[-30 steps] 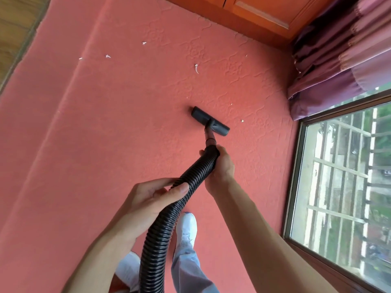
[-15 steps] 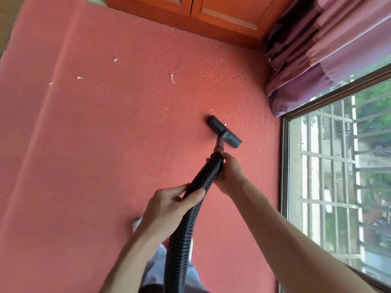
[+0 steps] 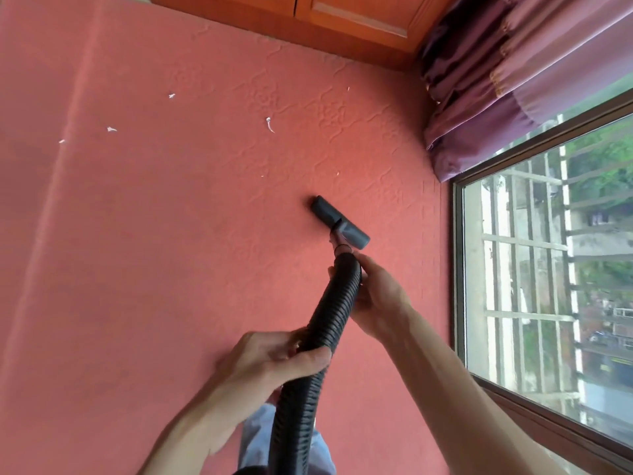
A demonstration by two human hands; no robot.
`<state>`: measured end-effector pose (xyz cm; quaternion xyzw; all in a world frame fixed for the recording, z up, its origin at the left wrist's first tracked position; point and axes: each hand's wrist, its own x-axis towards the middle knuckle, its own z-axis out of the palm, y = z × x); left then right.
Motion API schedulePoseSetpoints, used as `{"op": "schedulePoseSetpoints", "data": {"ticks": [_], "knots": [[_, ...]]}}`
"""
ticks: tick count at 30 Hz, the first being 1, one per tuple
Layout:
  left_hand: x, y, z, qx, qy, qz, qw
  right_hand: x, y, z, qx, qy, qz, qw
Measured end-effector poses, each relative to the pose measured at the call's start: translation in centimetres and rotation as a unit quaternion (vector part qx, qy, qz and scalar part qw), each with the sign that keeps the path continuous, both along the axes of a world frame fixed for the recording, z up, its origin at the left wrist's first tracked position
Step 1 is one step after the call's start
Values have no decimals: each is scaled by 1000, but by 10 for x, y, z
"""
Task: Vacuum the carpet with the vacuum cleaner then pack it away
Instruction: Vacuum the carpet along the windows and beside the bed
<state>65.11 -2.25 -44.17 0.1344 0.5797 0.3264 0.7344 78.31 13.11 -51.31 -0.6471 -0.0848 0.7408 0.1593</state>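
A red embossed carpet covers the floor. The dark grey vacuum nozzle lies flat on it right of centre. A black ribbed hose runs from the nozzle down toward me. My right hand grips the hose just behind the nozzle. My left hand grips the hose lower down, with the thumb wrapped over it. Small white scraps lie scattered on the carpet beyond and left of the nozzle. The vacuum's body is out of view.
A wooden cabinet runs along the far edge of the carpet. Purple curtains hang at the top right corner. A large window with a dark frame bounds the right side. My trouser leg shows below the hose.
The view has swung right and forward. The nozzle has slid right across the carpet toward the window, and a white speck once beside it is gone. Both hands keep their hold on the hose.
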Motion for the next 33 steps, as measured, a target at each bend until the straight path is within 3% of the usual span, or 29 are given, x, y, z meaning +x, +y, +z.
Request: {"op": "schedulePoseSetpoints", "data": {"ticks": [7, 16, 19, 23, 26, 30, 33], "knots": [[-30, 1, -8, -23, -83, -12, 996, -22, 6, -12, 15, -65, 81, 994], [-22, 49, -41, -62, 46, 114, 990, -63, 71, -68, 54, -116, 138, 982], [-29, 45, -44, -49, 47, 94, 993, -67, 65, -70, 58, -122, 120, 983], [-49, 20, -37, -3, -52, -1, 999, -55, 40, -49, 46, -105, 120, 986], [-57, 4, -35, -10, -91, -19, 996, -44, 25, -37, 31, -95, 146, 984], [-56, 6, -35, -23, -93, 1, 995, -52, 31, -38, 25, -79, 160, 984], [-39, 23, -38, -51, -26, 49, 997, -60, 45, -49, 45, -88, 164, 981]]}}
